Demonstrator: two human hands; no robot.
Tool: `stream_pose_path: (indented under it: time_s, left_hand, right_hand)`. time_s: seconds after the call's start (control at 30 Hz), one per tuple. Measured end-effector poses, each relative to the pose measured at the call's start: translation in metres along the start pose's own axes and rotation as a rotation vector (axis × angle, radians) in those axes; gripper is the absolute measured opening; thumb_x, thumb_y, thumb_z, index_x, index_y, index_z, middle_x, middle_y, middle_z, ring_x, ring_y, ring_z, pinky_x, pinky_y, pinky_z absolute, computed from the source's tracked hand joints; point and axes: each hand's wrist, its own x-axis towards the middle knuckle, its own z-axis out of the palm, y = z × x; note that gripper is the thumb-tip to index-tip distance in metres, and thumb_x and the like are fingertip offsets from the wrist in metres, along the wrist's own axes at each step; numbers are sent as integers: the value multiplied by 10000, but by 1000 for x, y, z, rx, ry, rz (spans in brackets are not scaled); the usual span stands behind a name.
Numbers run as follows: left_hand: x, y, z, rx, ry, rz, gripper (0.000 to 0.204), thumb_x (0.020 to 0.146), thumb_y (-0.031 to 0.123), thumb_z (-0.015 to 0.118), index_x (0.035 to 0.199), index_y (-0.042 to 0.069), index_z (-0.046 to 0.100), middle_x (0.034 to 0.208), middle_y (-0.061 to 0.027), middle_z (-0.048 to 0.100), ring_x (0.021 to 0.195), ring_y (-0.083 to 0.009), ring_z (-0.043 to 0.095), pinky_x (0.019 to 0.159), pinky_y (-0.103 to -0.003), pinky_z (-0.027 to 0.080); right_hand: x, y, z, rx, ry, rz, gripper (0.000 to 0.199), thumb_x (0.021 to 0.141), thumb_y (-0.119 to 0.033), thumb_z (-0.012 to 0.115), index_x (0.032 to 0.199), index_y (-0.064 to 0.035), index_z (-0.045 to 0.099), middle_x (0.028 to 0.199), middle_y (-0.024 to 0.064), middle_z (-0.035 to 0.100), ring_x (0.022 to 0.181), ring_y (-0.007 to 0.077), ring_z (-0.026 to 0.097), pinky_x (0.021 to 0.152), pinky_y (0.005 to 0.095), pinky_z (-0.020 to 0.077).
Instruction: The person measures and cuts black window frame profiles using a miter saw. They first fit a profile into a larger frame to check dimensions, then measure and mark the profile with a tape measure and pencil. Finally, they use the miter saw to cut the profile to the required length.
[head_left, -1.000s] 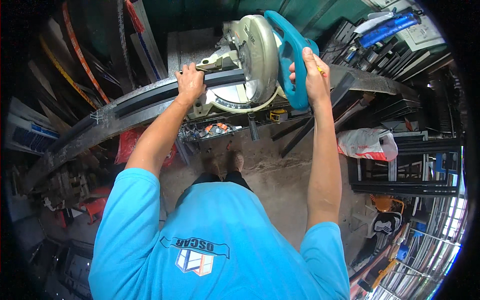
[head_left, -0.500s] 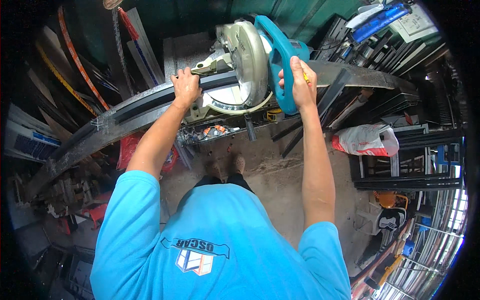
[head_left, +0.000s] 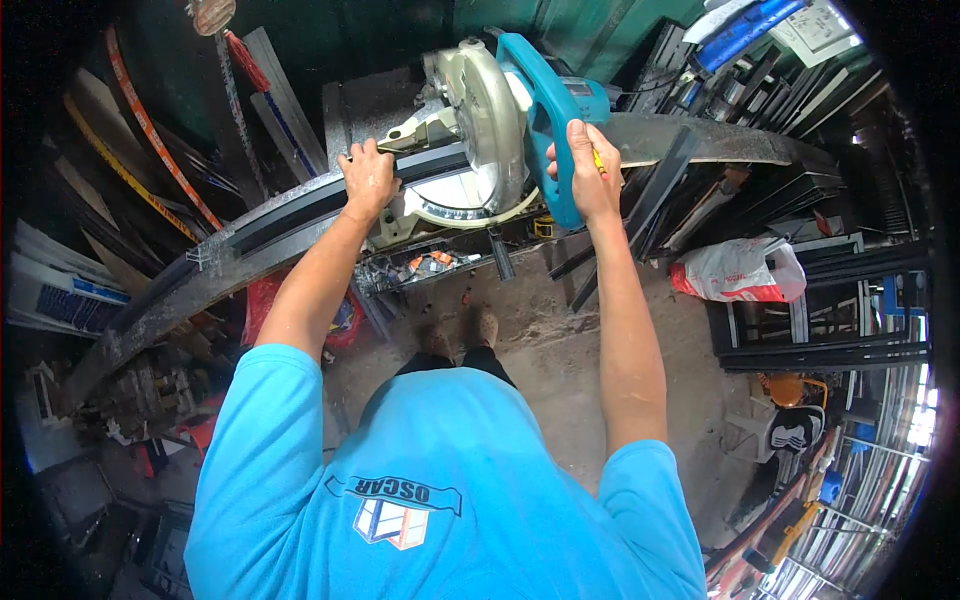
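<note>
A miter saw (head_left: 484, 125) with a pale blade guard and a teal handle (head_left: 547, 112) stands on the bench ahead of me. My right hand (head_left: 594, 172) is closed round that handle. A yellow pencil (head_left: 599, 160) also sticks out between its fingers. A long black metal profile (head_left: 290, 212) lies along the bench and runs to the blade guard. My left hand (head_left: 369, 182) grips the profile just left of the saw, its fingers bent over the far side. The guard covers most of the blade, so I cannot tell whether it touches the profile.
Metal strips and profiles lean behind the bench (head_left: 160, 310) at left and right. Dark bars (head_left: 660, 185) jut out below its right part. A white and red plastic bag (head_left: 740, 272) rests on stacked frames at right. Small orange and grey pieces (head_left: 430, 262) lie below the saw.
The view has turned slightly. The saw handle and my right hand appear a little further left. Both hands keep their grips.
</note>
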Motion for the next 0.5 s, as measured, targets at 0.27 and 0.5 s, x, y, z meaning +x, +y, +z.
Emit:
stream_pose_path:
  time_s: [0.27, 0.5]
  left_hand:
    - [0, 2, 0, 1, -1, -7, 318, 654, 286, 858, 924, 141, 773, 1114, -102, 588, 1114, -312, 540, 930, -541, 405]
    - [0, 2, -1, 17, -8, -10, 338, 651, 297, 867, 934, 140, 773, 1122, -102, 587, 1118, -314, 537, 945, -553, 396]
  right_hand:
    - [2, 10, -1, 88, 2, -13, 483, 998, -502, 562, 912, -28, 605, 751, 61, 635, 609, 100, 609, 560, 250, 492]
    - [0, 7, 0, 94, -8, -24, 477, 1002, -489, 561, 940, -22, 632, 750, 55, 626, 617, 95, 597, 570, 255, 499]
